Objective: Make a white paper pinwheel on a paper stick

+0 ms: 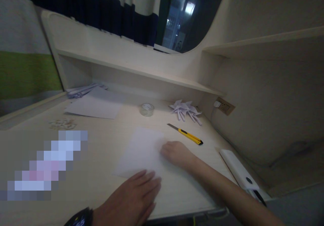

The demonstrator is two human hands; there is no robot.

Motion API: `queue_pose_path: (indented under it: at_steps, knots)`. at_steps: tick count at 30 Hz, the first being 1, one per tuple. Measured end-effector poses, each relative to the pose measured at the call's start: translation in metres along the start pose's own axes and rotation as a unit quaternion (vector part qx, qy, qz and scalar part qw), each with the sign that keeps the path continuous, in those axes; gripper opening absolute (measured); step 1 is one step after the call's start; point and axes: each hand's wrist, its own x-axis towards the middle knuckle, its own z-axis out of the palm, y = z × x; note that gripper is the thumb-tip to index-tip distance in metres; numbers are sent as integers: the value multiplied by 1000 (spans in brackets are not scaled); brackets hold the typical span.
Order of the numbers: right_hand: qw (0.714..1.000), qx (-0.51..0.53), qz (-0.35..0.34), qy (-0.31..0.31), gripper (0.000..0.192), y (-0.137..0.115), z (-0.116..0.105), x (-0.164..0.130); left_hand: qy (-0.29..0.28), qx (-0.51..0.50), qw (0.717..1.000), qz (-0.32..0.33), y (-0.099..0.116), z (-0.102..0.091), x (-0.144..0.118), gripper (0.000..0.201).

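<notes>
A white sheet of paper (141,150) lies on the desk in front of me. My left hand (134,197) rests flat at its near edge, fingers stretched out. At the right edge of the sheet, my right hand (177,153) is closed, its fingers curled against the paper; the fingertips are partly hidden. A yellow utility knife (190,136) with its blade out lies just beyond my right hand. Behind the sheet stands a roll of clear tape (146,110). Several folded paper pinwheels (185,109) with paper stems lie at the back right.
More white paper (97,103) and a bundle of rolled paper sticks (84,90) lie at the back left, near a pile of small pale pieces (62,124). A white elongated device (238,168) sits by the right wall, below a socket (224,106). A blurred patch covers the left.
</notes>
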Motion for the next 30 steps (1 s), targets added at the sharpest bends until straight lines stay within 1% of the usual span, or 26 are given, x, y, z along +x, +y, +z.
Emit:
queue_pose_path:
  at_steps: [6,11,13,18,21,24,28,30]
  knots:
    - [997,2,49,-51,11,22,-2,14,7,-7,1000,8,-1,7,0,34]
    - [991,18,99,-86,16,39,-3,25,-2,-5,1000,2,0,7,0,36]
    - [989,20,118,-89,16,45,-1,29,-2,-2,1000,0,1,7,-1,37]
    - [983,19,163,-79,18,59,5,38,19,-16,1000,-12,1,9,-4,35]
    - [979,22,190,-70,17,63,8,42,25,-17,1000,-9,1,9,-3,34]
    - [972,23,230,-51,18,60,13,43,19,-10,1000,-5,2,6,-1,30]
    - [954,28,297,-12,23,52,22,38,22,-15,1000,5,9,1,-2,33]
    - [947,38,320,7,25,50,25,34,30,-17,999,0,14,1,-6,27]
